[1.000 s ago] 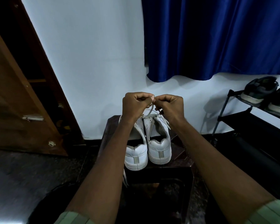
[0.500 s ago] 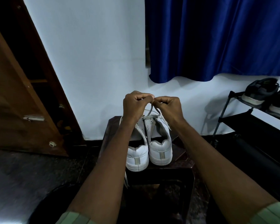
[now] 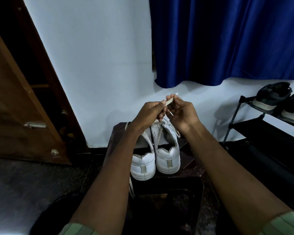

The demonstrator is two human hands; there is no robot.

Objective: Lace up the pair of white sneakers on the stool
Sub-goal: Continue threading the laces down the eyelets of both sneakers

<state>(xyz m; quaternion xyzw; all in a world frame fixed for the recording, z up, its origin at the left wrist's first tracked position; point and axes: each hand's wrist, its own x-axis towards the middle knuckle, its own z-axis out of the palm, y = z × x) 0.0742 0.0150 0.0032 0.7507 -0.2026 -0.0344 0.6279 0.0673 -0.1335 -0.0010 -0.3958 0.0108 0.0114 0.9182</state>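
Note:
Two white sneakers stand heel-first toward me on a dark stool (image 3: 190,177): the left sneaker (image 3: 143,167) and the right sneaker (image 3: 168,158). Above the right sneaker my left hand (image 3: 149,114) and my right hand (image 3: 183,114) meet, both pinching the flat white lace (image 3: 169,101) that rises from that shoe. The lace's tip pokes up past my right fingers. Another loose lace (image 3: 131,187) hangs from the left sneaker over the stool's front edge.
A black shoe rack (image 3: 261,129) with dark sneakers (image 3: 271,97) stands at the right. A blue curtain (image 3: 227,39) hangs over the white wall behind. A brown wooden door (image 3: 15,116) leans open at the left. The floor is dark.
Both hands have risen from just above the right sneaker and drawn the lace upward. The lace end now shows between my fingertips.

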